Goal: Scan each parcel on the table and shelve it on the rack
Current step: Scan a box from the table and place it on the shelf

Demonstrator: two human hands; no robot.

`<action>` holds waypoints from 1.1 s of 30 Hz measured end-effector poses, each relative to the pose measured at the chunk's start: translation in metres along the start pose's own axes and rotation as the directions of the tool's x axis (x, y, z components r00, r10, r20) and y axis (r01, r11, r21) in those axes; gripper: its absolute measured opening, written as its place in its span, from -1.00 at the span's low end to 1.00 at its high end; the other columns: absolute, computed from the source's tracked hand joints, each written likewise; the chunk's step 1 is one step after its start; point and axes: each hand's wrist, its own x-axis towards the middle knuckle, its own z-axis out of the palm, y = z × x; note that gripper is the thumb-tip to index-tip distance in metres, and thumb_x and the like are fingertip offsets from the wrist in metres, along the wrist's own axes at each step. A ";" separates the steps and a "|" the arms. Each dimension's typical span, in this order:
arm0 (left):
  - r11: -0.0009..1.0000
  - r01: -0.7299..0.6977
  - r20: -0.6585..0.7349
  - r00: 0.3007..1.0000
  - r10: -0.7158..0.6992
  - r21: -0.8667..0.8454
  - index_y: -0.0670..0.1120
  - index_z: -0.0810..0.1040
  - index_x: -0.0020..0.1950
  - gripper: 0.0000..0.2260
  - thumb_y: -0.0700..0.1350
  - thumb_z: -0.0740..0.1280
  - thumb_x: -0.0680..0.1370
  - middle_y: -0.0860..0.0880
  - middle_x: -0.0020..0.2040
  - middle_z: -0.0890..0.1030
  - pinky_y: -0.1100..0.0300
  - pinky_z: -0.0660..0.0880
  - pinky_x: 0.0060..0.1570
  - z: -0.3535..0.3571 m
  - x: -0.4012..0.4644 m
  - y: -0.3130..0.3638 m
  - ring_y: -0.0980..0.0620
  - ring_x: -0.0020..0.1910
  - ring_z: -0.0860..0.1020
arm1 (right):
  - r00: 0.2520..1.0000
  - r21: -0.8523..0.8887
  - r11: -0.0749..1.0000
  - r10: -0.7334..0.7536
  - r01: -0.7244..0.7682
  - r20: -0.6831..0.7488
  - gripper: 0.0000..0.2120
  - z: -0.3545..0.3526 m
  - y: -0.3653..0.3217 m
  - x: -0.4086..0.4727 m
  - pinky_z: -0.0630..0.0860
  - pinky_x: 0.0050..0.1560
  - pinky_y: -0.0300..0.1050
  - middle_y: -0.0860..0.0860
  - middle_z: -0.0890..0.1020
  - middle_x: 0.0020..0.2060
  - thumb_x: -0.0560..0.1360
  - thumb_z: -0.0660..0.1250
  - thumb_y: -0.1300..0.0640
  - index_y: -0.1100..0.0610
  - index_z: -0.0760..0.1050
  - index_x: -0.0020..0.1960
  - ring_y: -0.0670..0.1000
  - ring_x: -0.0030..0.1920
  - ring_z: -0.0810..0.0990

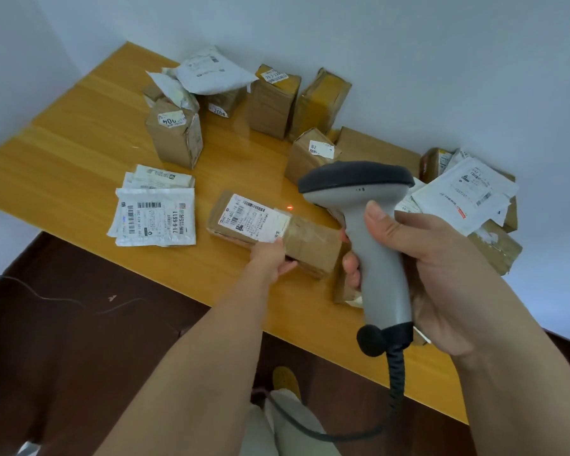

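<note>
A long brown cardboard parcel with a white shipping label lies on the wooden table near its front edge. My left hand grips the parcel's near side, thumb on the label's corner. My right hand holds a grey barcode scanner upright over the parcel's right end, its dark head facing the table. A small red laser dot falls on the tabletop just beyond the parcel, off the label. The rack is out of view.
White mailer bags lie stacked left of the parcel. Several brown boxes and white bags crowd the table's back and right side by the wall. The scanner's coiled cable hangs down toward the dark floor.
</note>
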 end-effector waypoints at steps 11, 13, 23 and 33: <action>0.782 0.188 -0.034 0.977 -0.209 0.595 -0.32 0.32 0.39 -0.66 -0.18 0.18 0.67 -0.31 0.36 0.46 -0.05 0.49 0.25 -0.073 -0.036 0.020 -0.29 0.28 0.51 | 0.973 -0.254 0.967 0.068 -0.010 0.220 -0.52 -0.029 -0.012 0.017 0.54 -0.40 -0.23 0.14 0.54 -0.32 0.26 0.38 -0.03 0.29 0.54 0.03 -0.03 -0.41 0.55; 0.806 0.144 -0.007 0.985 -0.172 0.575 -0.29 0.28 0.43 -0.65 -0.20 0.16 0.67 -0.29 0.39 0.44 -0.04 0.48 0.25 -0.073 -0.045 0.019 -0.28 0.31 0.48 | 0.959 -0.264 0.964 0.065 0.011 0.277 -0.51 -0.030 -0.012 0.020 0.54 -0.37 -0.22 0.13 0.56 -0.32 0.27 0.38 -0.05 0.29 0.53 0.05 -0.01 -0.39 0.55; 0.996 -0.058 0.110 0.993 0.050 0.073 -0.23 0.48 0.24 -0.74 -0.09 0.20 0.66 -0.23 -0.06 0.69 0.17 0.65 -0.16 -0.131 -0.145 0.019 -0.10 -0.08 0.70 | 0.964 -0.212 0.975 -0.013 0.072 0.265 -0.87 0.007 0.015 0.060 0.45 -0.38 -0.13 0.05 0.52 -0.42 0.48 0.44 0.26 0.19 0.49 -0.05 -0.01 -0.45 0.44; 0.938 -0.342 -0.169 0.929 0.330 -0.051 -0.11 0.41 0.34 -0.70 -0.08 0.25 0.63 -0.24 0.01 0.67 0.06 0.63 0.01 -0.290 -0.332 -0.048 -0.12 -0.05 0.68 | 0.765 -0.383 0.876 0.024 0.295 0.644 -0.73 0.161 0.088 -0.015 0.46 -0.47 -0.24 -0.03 0.54 -0.52 0.31 0.60 0.23 0.19 0.52 -0.15 -0.11 -0.50 0.47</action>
